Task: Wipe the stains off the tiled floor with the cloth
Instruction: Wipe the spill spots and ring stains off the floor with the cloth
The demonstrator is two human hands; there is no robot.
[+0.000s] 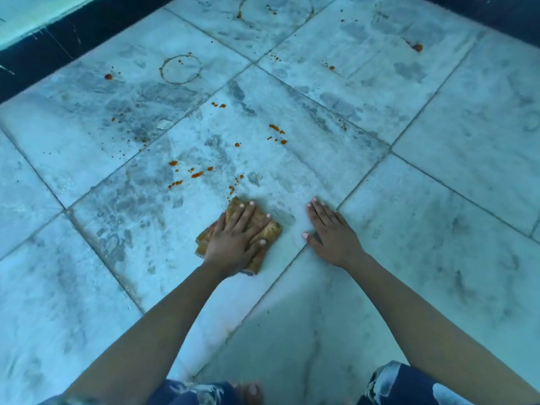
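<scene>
Left hand [235,236] presses cloth [273,228] (flat, spread wide)

Pressing brown cloth [271,229] under flat left hand [236,238]; resting right hand [333,232] flat on tiled floor [438,200] just right; facing orange stains [198,174] just beyond.

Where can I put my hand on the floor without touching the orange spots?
The big tile right of the right hand has none; the near-left tile has none either. Ahead of the cloth, orange spots crowd in.
</scene>
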